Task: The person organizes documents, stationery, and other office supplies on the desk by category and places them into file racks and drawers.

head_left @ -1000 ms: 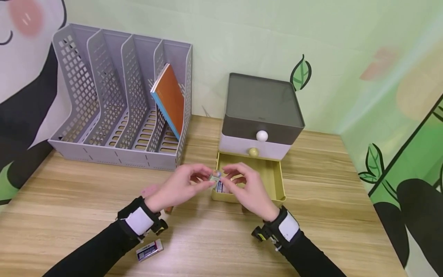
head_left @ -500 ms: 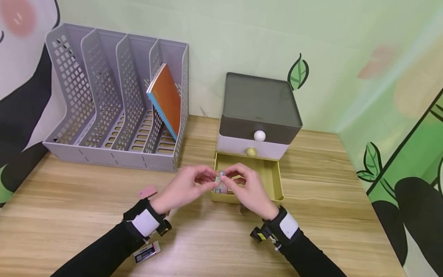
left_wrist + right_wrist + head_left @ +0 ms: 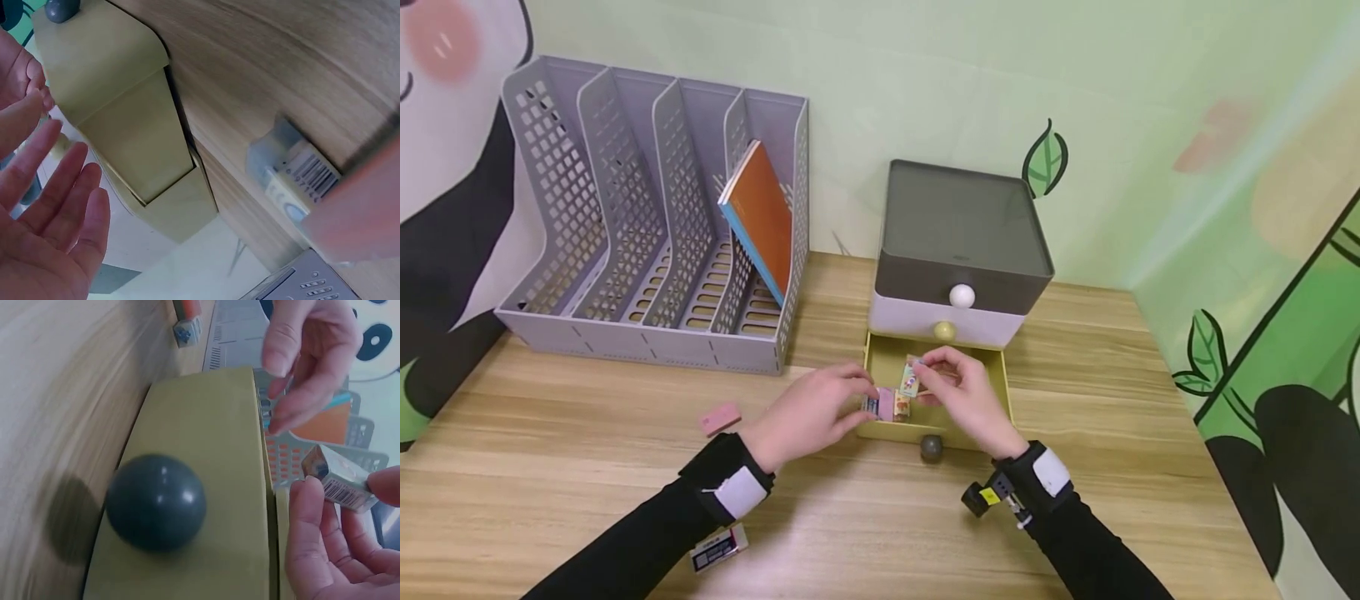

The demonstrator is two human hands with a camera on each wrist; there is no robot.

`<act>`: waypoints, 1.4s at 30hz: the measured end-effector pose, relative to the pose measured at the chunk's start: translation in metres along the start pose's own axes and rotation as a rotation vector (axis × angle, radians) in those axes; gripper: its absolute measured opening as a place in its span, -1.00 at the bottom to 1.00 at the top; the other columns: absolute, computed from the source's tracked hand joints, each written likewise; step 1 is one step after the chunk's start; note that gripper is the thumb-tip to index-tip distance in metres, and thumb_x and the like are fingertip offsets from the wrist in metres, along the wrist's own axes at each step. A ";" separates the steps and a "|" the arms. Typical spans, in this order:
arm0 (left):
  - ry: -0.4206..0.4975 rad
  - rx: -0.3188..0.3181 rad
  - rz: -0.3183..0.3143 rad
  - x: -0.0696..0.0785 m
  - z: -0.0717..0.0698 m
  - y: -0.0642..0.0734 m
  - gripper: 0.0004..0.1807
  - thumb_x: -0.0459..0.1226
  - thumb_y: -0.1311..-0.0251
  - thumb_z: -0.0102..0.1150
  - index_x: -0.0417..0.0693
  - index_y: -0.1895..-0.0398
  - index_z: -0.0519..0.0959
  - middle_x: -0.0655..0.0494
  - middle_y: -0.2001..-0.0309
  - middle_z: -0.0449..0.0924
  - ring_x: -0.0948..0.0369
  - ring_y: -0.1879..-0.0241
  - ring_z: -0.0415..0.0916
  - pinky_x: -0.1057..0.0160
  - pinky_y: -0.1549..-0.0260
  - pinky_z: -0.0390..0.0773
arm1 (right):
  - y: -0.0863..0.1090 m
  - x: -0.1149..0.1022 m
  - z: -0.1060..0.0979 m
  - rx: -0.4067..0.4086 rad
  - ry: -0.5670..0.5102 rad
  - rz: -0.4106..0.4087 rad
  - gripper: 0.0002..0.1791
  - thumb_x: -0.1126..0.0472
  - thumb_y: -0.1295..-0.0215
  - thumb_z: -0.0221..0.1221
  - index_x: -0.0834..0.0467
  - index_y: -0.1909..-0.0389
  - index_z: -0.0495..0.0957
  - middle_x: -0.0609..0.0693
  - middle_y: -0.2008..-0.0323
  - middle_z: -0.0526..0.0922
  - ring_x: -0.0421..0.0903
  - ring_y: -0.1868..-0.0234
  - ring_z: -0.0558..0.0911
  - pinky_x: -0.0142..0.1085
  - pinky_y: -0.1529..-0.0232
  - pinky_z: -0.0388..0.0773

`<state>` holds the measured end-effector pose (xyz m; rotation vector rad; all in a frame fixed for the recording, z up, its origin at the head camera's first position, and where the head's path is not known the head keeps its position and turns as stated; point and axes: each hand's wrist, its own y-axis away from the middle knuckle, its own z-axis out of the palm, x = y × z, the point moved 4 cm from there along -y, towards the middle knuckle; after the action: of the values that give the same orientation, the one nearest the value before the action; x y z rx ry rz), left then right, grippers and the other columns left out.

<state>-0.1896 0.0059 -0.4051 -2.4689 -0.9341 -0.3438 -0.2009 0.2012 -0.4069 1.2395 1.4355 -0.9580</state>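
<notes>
My right hand (image 3: 964,395) pinches a small printed eraser (image 3: 909,381) between thumb and fingertips over the pulled-out yellow drawer (image 3: 985,387). In the right wrist view the eraser (image 3: 345,477) shows a barcode on its side. At the drawer's front left, my left hand (image 3: 811,414) has its fingertips right by a striped-sleeve eraser (image 3: 872,405). The right wrist view shows that left hand (image 3: 315,359) with nothing between thumb and fingers. Beside the striped eraser lie a pink eraser (image 3: 886,404) and an orange-patterned one (image 3: 902,406).
A pink eraser (image 3: 720,418) and a dark-labelled eraser (image 3: 718,547) lie on the wooden table left of the drawer. The drawer unit (image 3: 966,221) stands behind. A grey file rack (image 3: 647,337) with an orange notebook (image 3: 762,218) is at back left.
Both hands were together on the small eraser; they have since parted. My right hand has carried it rightward within the drawer, while the left let go and stays at the drawer's left.
</notes>
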 end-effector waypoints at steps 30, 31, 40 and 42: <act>-0.006 -0.047 0.000 0.001 0.004 -0.003 -0.87 -0.17 -0.15 0.33 -0.02 0.40 0.76 0.04 0.14 0.68 0.16 0.16 0.61 0.17 0.08 0.59 | -0.005 0.022 -0.018 -0.161 0.735 0.065 -0.52 0.31 -0.21 0.13 0.37 -0.16 0.48 0.08 0.33 0.61 -0.11 0.38 0.54 -0.28 0.35 0.51; -0.006 -0.048 -0.001 0.001 0.004 -0.003 -0.86 -0.17 -0.16 0.33 -0.02 0.40 0.76 0.04 0.14 0.68 0.16 0.16 0.60 0.17 0.09 0.59 | -0.005 0.023 -0.018 -0.169 0.737 0.056 -0.52 0.30 -0.21 0.13 0.37 -0.16 0.49 0.08 0.32 0.61 -0.11 0.36 0.54 -0.28 0.34 0.51; -0.002 -0.046 -0.006 0.000 0.006 -0.002 -0.86 -0.16 -0.15 0.33 -0.03 0.40 0.75 0.07 0.15 0.67 0.20 0.19 0.59 0.20 0.14 0.59 | -0.008 0.028 -0.010 -0.290 0.603 0.039 -0.55 0.29 -0.26 0.10 0.40 -0.15 0.50 0.12 0.25 0.65 -0.12 0.29 0.57 -0.31 0.34 0.51; -0.004 -0.043 -0.005 0.000 0.006 -0.002 -0.86 -0.17 -0.15 0.33 -0.03 0.40 0.75 0.06 0.15 0.67 0.20 0.19 0.59 0.20 0.15 0.59 | -0.007 0.027 -0.010 -0.275 0.605 0.052 -0.55 0.30 -0.28 0.08 0.39 -0.17 0.49 0.13 0.23 0.65 -0.11 0.28 0.58 -0.31 0.34 0.51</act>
<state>-0.1908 0.0097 -0.4095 -2.5078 -0.9441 -0.3646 -0.2098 0.2155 -0.4311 1.4103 1.9105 -0.3317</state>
